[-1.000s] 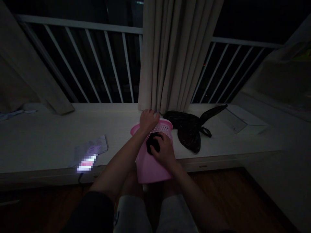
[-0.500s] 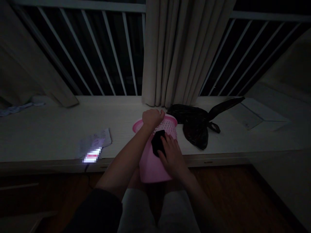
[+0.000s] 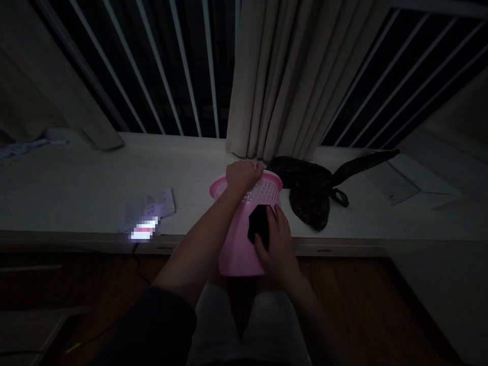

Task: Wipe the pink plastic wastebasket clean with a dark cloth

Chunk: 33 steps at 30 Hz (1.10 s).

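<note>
A pink plastic basket (image 3: 236, 244) with a perforated upper band stands between my knees, in front of a long white ledge (image 3: 76, 193). My left hand (image 3: 241, 175) grips the basket's far rim. My right hand (image 3: 277, 243) presses a small black cloth-like piece (image 3: 259, 223) against the basket's right side wall. What the black piece is exactly cannot be told in the dim light.
A crumpled black plastic bag (image 3: 310, 190) lies on the ledge right of the basket. Papers and a lit screen (image 3: 147, 216) lie to the left, a flat white sheet (image 3: 415, 183) far right. A beige curtain (image 3: 282, 76) hangs before white railing bars. Dark wooden floor lies below.
My right hand with the black piece has slid lower and to the right along the basket's side. The view has tilted down; my left hand stays on the rim.
</note>
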{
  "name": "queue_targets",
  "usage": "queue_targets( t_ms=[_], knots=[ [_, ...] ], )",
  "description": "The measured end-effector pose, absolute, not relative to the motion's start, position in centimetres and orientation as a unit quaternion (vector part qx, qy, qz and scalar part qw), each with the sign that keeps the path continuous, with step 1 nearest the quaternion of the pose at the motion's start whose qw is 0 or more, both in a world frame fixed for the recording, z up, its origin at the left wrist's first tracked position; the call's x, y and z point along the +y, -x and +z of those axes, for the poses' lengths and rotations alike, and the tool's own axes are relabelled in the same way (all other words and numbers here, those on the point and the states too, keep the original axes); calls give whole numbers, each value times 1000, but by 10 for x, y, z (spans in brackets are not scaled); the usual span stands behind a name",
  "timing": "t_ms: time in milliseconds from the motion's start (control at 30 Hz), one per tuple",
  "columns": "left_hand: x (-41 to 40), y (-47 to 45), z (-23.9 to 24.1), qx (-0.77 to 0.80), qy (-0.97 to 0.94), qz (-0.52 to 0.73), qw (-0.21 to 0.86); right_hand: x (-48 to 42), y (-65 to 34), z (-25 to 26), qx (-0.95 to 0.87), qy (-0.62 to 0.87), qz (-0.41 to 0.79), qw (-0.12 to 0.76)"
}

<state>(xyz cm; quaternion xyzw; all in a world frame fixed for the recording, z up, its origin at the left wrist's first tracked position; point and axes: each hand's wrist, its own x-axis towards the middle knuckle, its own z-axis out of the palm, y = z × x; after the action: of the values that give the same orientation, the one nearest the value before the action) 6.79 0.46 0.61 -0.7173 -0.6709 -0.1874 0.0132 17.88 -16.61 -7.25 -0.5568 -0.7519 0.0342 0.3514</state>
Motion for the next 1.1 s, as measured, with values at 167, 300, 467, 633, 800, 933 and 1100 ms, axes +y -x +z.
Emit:
queue_targets(
  t_ms=[167,300,467,633,800,933,1100],
  knots=[
    [4,-70,6,-671,718,-184,7,-168,-154,-60,-761,545,18,350],
    [4,-70,6,-672,717,-184,13,-164,-140,-59,-791,531,20,303],
    [5,-71,7,-682,708,-182,28,-144,-142,-52,-819,507,19,269],
    [5,-70,8,-690,702,-174,35,-134,-146,-49,-812,522,5,259],
    [3,-69,9,-696,699,-161,32,-147,-140,-51,-847,476,12,236],
    [4,-68,9,-698,698,-154,38,-155,-140,-51,-856,454,29,247],
    [7,-69,7,-685,709,-162,45,-150,-144,-51,-816,502,45,281]
  ],
)
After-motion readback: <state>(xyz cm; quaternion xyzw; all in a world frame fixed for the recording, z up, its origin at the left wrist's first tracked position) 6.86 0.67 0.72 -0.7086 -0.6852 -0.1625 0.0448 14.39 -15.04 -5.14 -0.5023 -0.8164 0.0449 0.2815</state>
